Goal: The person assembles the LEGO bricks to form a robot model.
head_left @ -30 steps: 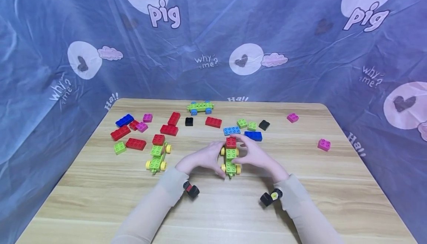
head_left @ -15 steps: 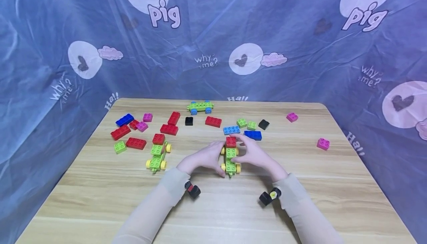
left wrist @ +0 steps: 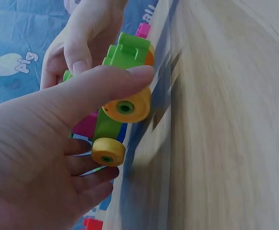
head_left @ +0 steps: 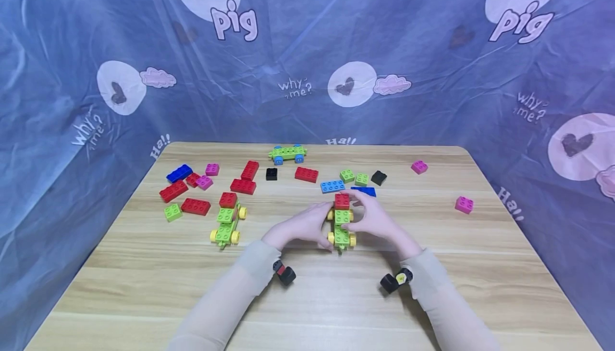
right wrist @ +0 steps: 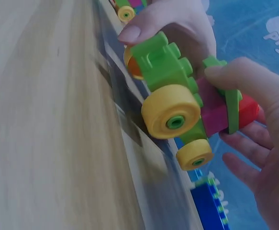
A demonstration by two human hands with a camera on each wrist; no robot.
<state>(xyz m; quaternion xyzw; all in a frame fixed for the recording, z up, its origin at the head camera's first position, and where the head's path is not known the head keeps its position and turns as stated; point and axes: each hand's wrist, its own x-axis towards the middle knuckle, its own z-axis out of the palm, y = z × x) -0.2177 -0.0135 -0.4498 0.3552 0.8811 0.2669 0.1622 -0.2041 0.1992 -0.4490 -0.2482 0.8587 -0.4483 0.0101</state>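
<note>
Head view: printed blue fabric (head_left: 288, 41) backs the wood-grain table (head_left: 331, 313); left fingers (head_left: 324, 240) and right fingers (head_left: 354, 226) hold a yellow-wheeled car (head_left: 342, 217).

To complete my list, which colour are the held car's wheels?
Yellow wheels, green centres; clearest in right wrist view.

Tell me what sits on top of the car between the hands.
On the car: a magenta brick, a green piece over it, and a red brick on top. Whatever the red brick covers cannot be seen.
</note>
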